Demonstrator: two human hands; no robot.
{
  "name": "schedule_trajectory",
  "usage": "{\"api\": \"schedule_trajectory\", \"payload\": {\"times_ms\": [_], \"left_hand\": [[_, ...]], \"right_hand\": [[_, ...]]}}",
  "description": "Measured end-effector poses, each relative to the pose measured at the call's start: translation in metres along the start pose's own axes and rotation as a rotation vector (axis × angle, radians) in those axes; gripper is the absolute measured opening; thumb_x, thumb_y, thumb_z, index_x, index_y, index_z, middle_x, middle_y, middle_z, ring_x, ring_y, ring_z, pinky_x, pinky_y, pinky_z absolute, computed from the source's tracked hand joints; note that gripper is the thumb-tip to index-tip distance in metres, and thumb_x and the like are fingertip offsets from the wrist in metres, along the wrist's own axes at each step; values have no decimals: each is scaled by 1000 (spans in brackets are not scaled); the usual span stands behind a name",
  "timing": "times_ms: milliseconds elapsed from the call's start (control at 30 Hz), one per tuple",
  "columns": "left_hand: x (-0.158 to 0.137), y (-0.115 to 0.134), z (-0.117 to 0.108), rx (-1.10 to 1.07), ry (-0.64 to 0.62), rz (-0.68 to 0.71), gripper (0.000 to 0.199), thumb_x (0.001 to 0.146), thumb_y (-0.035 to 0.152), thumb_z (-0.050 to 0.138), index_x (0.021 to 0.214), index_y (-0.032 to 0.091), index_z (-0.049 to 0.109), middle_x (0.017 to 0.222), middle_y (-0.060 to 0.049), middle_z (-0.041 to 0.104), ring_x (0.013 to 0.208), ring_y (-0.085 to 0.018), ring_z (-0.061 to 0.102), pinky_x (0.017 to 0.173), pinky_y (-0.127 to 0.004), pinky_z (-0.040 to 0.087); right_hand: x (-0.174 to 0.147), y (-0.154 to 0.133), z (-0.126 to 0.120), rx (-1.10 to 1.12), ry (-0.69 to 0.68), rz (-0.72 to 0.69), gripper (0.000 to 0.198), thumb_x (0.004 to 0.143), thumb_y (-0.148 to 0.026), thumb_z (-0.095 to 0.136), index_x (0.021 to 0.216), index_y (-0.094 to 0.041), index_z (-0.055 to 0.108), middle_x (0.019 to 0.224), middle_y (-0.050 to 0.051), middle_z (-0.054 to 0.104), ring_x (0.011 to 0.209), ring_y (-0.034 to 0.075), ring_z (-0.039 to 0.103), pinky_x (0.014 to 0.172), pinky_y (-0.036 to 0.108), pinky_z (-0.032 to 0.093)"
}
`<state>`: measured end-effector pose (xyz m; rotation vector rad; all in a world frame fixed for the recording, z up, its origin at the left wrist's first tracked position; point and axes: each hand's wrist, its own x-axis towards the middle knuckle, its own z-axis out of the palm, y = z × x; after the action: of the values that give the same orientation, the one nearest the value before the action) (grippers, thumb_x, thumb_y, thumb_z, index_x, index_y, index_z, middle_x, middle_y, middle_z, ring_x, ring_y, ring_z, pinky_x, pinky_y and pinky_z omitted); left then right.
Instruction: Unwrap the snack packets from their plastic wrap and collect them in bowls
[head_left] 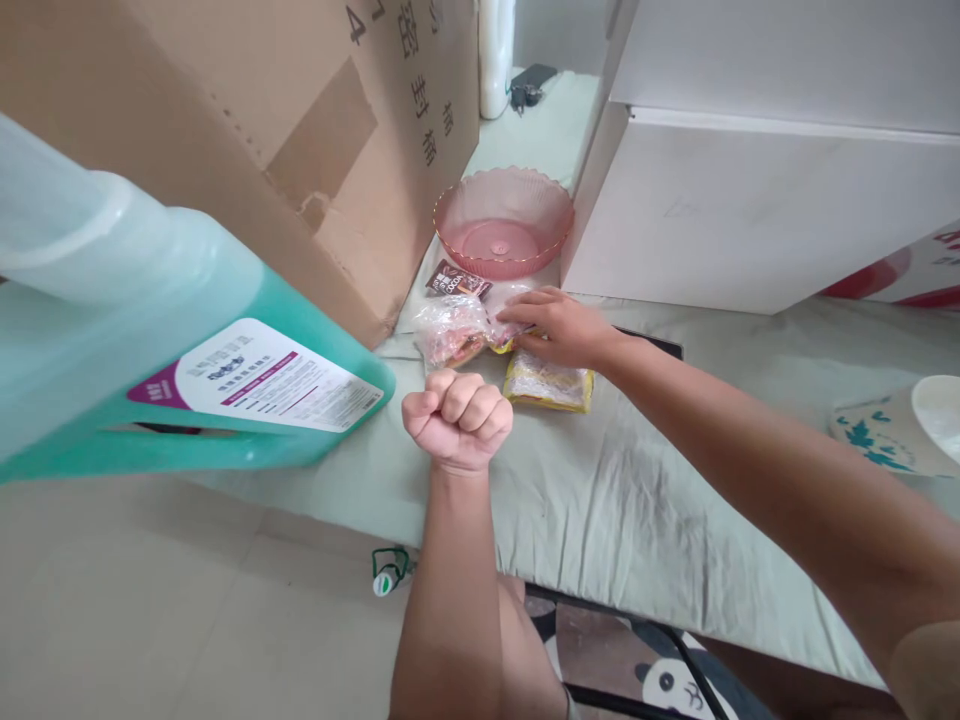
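My left hand (457, 420) is raised in a tight fist, palm side up, with nothing showing between the curled fingers. My right hand (559, 325) reaches in from the right, its fingers stretched over a clear plastic packet (506, 300) and touching it. Left of these fingertips lies a clear-wrapped snack (454, 330) with reddish-orange contents. A flat yellow-edged packet (549, 385) rests just below my right hand. Behind them lies a dark brown cocoa packet (457, 280), partly covered. The pink clear bowl (504, 220) with a scalloped rim stands beyond the packets.
A large cardboard box (300, 150) and a big bottle of green liquid (262, 390) stand at left. White boxes (765, 200) fill the right back. A patterned paper tub (874, 430) sits far right on the pale green cloth (637, 480). Keys (527, 95) lie at the back.
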<state>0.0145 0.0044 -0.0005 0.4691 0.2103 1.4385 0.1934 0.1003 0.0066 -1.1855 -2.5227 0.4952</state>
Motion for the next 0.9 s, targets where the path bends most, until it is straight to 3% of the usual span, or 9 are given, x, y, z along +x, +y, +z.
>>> {"api": "schedule_trajectory", "payload": {"times_ms": [167, 233, 333, 400, 467, 600, 667, 767, 900], "left_hand": [[3, -1, -5, 64, 43, -11, 65, 73, 44, 65, 60, 18, 6, 46, 10, -15, 33, -4, -16, 27, -22, 4], [3, -1, -5, 53, 37, -14, 66, 71, 43, 65, 60, 18, 6, 46, 10, -16, 33, -4, -17, 27, -22, 3], [2, 0, -5, 9, 12, -9, 65, 69, 38, 66, 60, 18, 5, 46, 10, -15, 33, -3, -17, 27, -22, 1], [1, 0, -4, -1, 6, -8, 65, 69, 37, 66, 60, 17, 5, 46, 10, -15, 33, -3, -17, 27, -22, 1], [1, 0, -3, -11, -2, -16, 65, 69, 36, 66, 60, 17, 5, 46, 10, -15, 32, -3, -17, 28, -22, 0], [2, -4, 1, -58, -48, -30, 64, 69, 33, 67, 58, 17, 6, 44, 10, -14, 32, -3, -17, 28, -24, -2], [2, -6, 3, -56, -63, -29, 65, 69, 33, 68, 56, 17, 6, 44, 10, -14, 32, -3, -17, 28, -24, -1], [0, -8, 4, -34, -92, -29, 64, 70, 33, 68, 56, 17, 7, 44, 10, -14, 32, -3, -16, 27, -23, 1], [0, -9, 5, 12, -131, -39, 64, 71, 33, 68, 58, 18, 8, 44, 10, -13, 32, -4, -12, 28, -22, 5]], "right_hand": [[19, 4, 3, 105, -46, -121, 29, 83, -18, 60, 110, -21, 70, 120, 10, 65, 112, 26, 61, 99, 41, 49], [24, 4, -1, 75, -49, -66, 27, 79, -18, 64, 105, -20, 68, 119, 11, 62, 110, 27, 61, 95, 40, 50], [15, -1, -12, -58, 100, 110, 37, 78, -21, 67, 115, -19, 64, 127, 14, 55, 116, 32, 57, 97, 46, 50], [-3, -8, -17, -114, 175, 241, 45, 82, -26, 64, 126, -18, 59, 131, 17, 52, 115, 34, 58, 94, 48, 51], [-27, -18, -16, -122, 146, 319, 49, 87, -33, 60, 133, -18, 55, 134, 19, 52, 110, 34, 61, 90, 49, 53], [-68, -37, 3, -89, -26, 308, 48, 94, -37, 51, 139, -19, 54, 132, 16, 60, 119, 35, 60, 99, 51, 50], [-80, -44, 12, -98, -45, 309, 47, 96, -37, 48, 139, -18, 55, 128, 15, 65, 122, 37, 58, 101, 53, 47], [-98, -51, 14, -110, 47, 268, 48, 97, -42, 50, 138, -20, 57, 132, 16, 64, 123, 37, 58, 102, 55, 46], [-146, -47, -1, -27, 308, 277, 36, 98, -40, 49, 127, -20, 61, 129, 15, 65, 122, 31, 60, 102, 48, 47]]}}
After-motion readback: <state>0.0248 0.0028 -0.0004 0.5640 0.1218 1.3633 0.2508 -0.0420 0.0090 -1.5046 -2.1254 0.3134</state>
